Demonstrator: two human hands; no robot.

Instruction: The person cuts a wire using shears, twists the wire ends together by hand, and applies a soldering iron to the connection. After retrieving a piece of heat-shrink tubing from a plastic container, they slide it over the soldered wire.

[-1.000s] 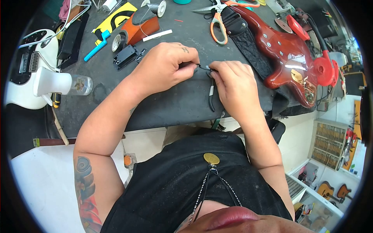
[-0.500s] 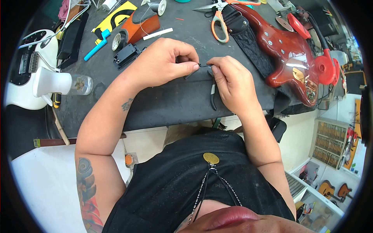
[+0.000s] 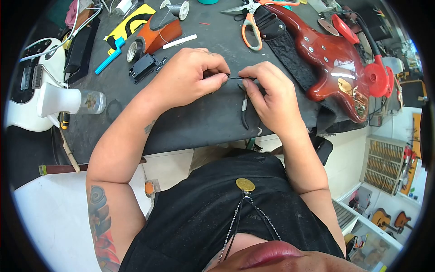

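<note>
A short length of thin black wire [image 3: 234, 77] stretches between my two hands over the near part of the workbench. My left hand [image 3: 199, 76] pinches one end between thumb and forefinger. The other end sits between the thumb and forefinger of my right hand [image 3: 271, 93]. Partly covered by the right fingers, a pair of pliers [image 3: 244, 113] with dark handles lies on the bench just below. Beyond my left wrist rests a small black box-like part [image 3: 143, 68].
Orange-handled scissors [image 3: 252, 31], a wire spool [image 3: 180, 10] and a light blue tool [image 3: 109, 56] lie farther back. A reddish-brown guitar body [image 3: 331, 63] is at right, beside a red round device [image 3: 379, 81]. At left are a white guitar [image 3: 34, 106] and a clear jar [image 3: 94, 102].
The view has shifted slightly, moving the bench items a little left. A dark strand below my left fingertips no longer shows. Both hands keep their pinch on the wire.
</note>
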